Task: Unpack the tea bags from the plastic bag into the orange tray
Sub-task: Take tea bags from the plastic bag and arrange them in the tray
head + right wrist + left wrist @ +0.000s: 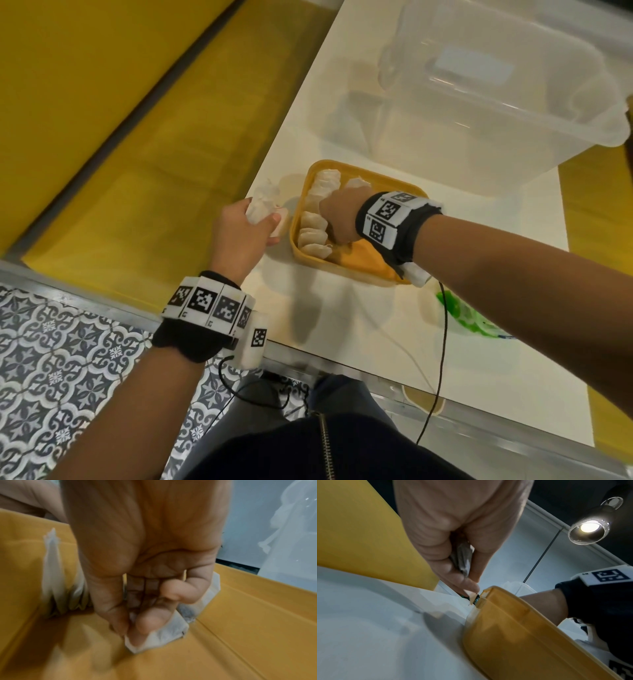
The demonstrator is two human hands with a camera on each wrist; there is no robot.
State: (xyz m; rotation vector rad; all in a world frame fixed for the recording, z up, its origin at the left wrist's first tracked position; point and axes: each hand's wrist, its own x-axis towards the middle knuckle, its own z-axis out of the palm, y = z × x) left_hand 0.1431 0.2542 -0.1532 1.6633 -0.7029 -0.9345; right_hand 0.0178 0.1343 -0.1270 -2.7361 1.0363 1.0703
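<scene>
My left hand grips the crumpled clear plastic bag just left of the orange tray, low over the white table. In the left wrist view my thumb and fingers pinch the plastic bag beside the tray's outer wall. My right hand reaches down into the tray; in the right wrist view the hand pinches a white tea bag against the tray floor. Several tea bags stand in a row along the tray's left side, seen as a tea-bag row in the right wrist view.
A large clear plastic bin stands behind the tray at the back right. A green packet lies on the table under my right forearm. A black cable hangs from the right wrist. The table's left edge borders a yellow surface.
</scene>
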